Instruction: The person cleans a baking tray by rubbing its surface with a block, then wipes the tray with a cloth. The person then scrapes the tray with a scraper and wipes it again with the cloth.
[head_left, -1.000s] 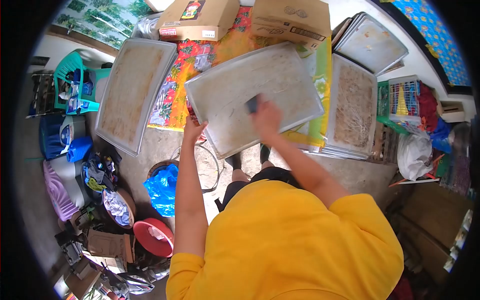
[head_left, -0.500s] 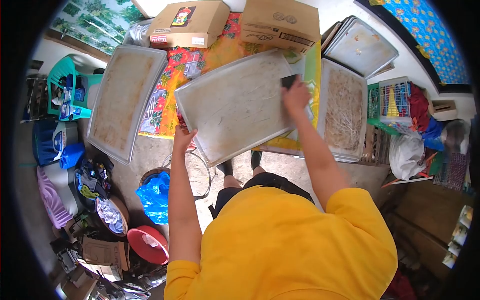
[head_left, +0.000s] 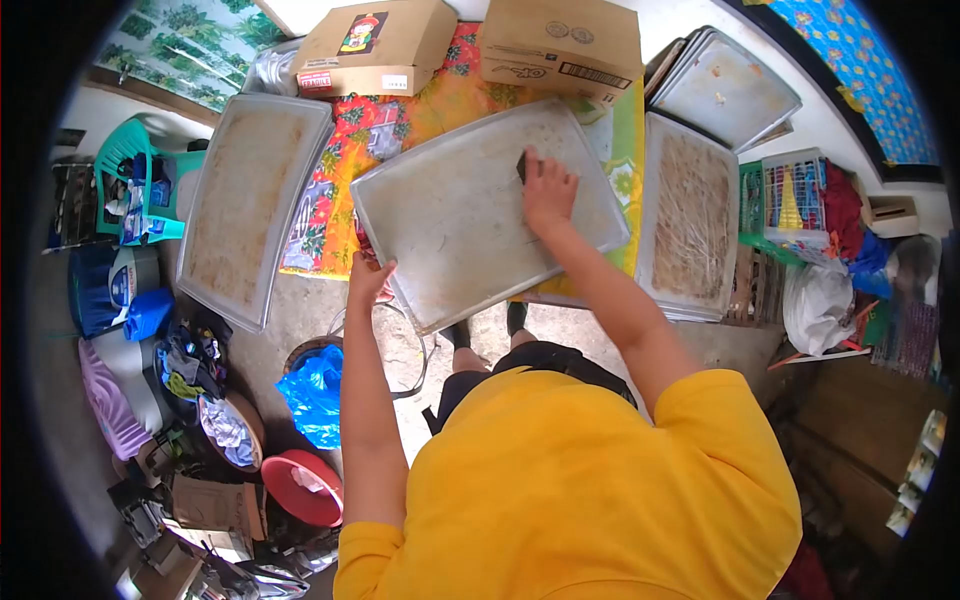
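A large grey tray [head_left: 450, 220] with a scuffed, stained surface lies tilted on the table with the flowered cover [head_left: 350, 150]. My left hand [head_left: 370, 278] grips its lower left edge, thumb on top and the fingers partly hidden. On the tray's upper right part, my right hand [head_left: 548, 195] is closed on a small dark block [head_left: 522, 167], which is pressed to the surface. To the left lie stacked trays [head_left: 250, 200] with brown stains, and to the right is another tray [head_left: 690, 215] with whitish streaks.
Two cardboard boxes [head_left: 375, 50] stand at the table's back. More trays [head_left: 725, 90] lean at the back right, near a basket [head_left: 795, 200]. On the floor at the left are a blue bag [head_left: 315, 395], a red basin [head_left: 300, 488] and a green chair [head_left: 125, 175].
My right hand has moved left across the tray with the dark block, away from the right edge. My left hand stays at the tray's lower left edge.
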